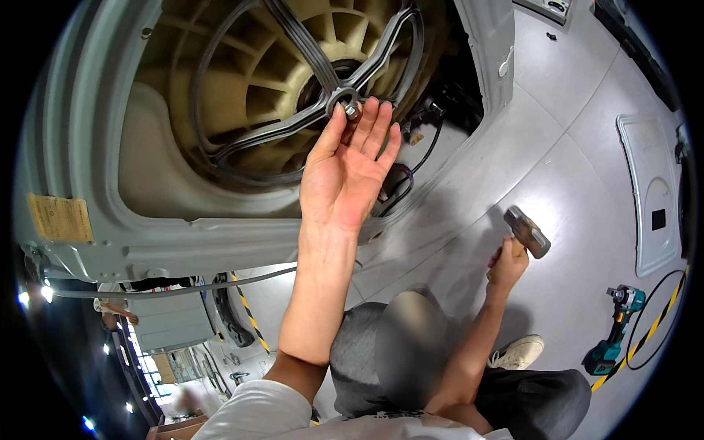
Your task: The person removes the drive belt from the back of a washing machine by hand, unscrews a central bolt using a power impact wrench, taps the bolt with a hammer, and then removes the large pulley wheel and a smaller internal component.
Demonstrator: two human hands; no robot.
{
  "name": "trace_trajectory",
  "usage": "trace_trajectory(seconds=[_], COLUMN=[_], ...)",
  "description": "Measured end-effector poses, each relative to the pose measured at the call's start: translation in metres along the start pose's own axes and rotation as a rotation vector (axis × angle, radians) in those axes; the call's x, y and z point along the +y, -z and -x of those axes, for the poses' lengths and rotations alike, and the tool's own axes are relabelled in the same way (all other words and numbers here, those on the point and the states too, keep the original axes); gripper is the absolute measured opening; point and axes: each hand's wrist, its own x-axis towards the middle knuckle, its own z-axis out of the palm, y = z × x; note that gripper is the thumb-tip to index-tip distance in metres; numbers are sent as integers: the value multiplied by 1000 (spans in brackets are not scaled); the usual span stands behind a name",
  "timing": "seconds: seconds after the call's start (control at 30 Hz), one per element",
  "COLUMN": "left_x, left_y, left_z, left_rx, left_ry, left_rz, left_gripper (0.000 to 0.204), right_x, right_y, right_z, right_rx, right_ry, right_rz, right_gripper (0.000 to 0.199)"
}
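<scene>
the left hand point(339, 176) is reaching up through the upper middle of the frame, palm facing the camera, its thumb and fingertips sitting around a bolt point(351, 111) at the hub of the pulley point(297, 33). the thumb is lying to the bolt's left and the fingers are fanning to its right; whether they are pinching it or only resting beside it, i cannot tell. the pulley is spreading its dark metal spokes across the top of the frame, in front of a ribbed, yellowish tub point(268, 103). a grey cabinet point(147, 246) is surrounding both, with a yellowed label point(60, 218) sticking to it at the far left. a black wire point(435, 143) is hanging inside, right of the fingers.

the right hand point(507, 265) is closing firmly around the handle of a hammer point(529, 233), right of centre, well apart from the bolt. the hammer's blocky head is showing above the fist, over the pale floor point(565, 191).

at the right edge a light panel point(655, 194) is lying on the floor; below it a teal power tool point(616, 334) is lying near striped tape point(648, 337). a pale shoe point(518, 353) is showing at the lower right.
</scene>
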Motion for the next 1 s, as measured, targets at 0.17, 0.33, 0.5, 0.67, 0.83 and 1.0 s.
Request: trace_trajectory(seconds=[0.17,0.33,0.5,0.67,0.83,1.0], left_x=[-2,0,-1,-4,-5,-3], left_y=[1,4,10,12,11,12], left_z=[-2,-8,-10,-9,-6,0], left_rx=[16,-36,-150,-151,-159,-185], left_ry=[-14,63,155,85,69,54], left_rz=[80,322,480,424,238,59], left_gripper=[11,10,11,15,24,38], right_x=[35,62,76,81,79,7], right_y=[49,75,87,90,91,41], right_z=[-28,-40,-46,-50,-48,-1], right_rx=[27,41,62,122,219,518], right_ry=[-224,-270,-268,-213,-97,373], right_rz=[-50,-95,-79,39,433,1055], right_gripper=[17,17,18,26,31,42])
